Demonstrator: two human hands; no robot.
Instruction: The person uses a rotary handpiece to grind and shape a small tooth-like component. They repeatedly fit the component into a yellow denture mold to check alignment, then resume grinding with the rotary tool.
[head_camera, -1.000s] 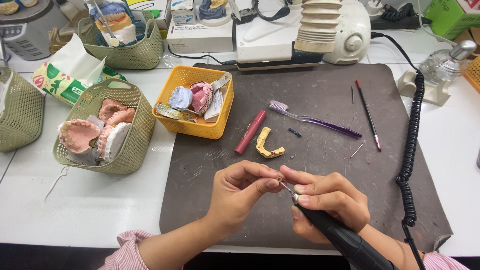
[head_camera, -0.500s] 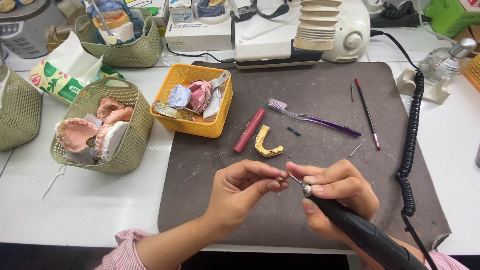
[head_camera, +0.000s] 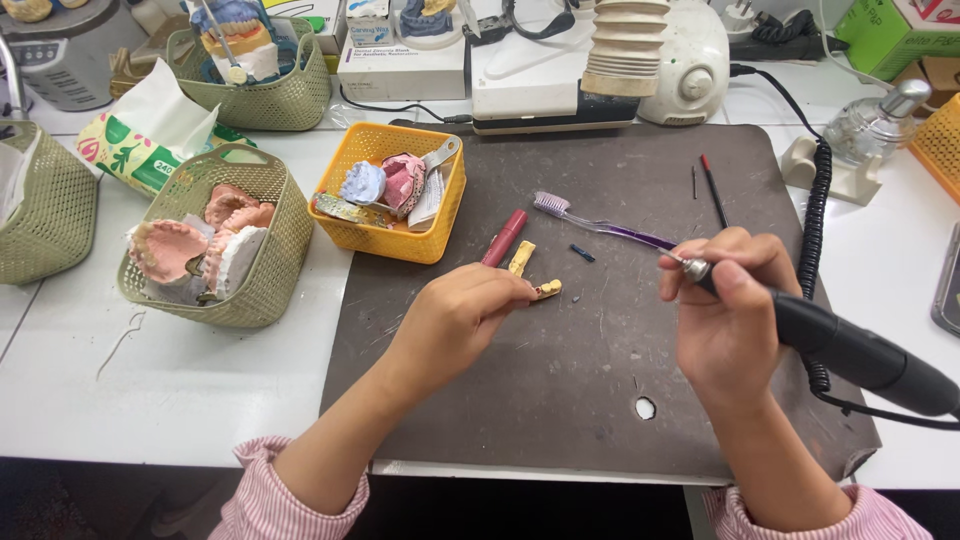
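**Hands apart over the dark mat**

A black rotary handpiece (head_camera: 850, 350) is gripped in the right hand (head_camera: 730, 320), the fingers clamped round its metal nose, its tip raised just beside a purple toothbrush (head_camera: 600, 222). The left hand (head_camera: 455, 315) is rested on the dark mat (head_camera: 600, 400), its fingers pinched together at a small yellow piece (head_camera: 547, 289); whether the piece is actually gripped cannot be told. A second yellow piece (head_camera: 521, 258) is seen just beyond, beside a red pen (head_camera: 503, 238). An orange basket (head_camera: 390, 235) and a green basket (head_camera: 260, 290) of plaster casts are set on the white table (head_camera: 150, 400) to the left.
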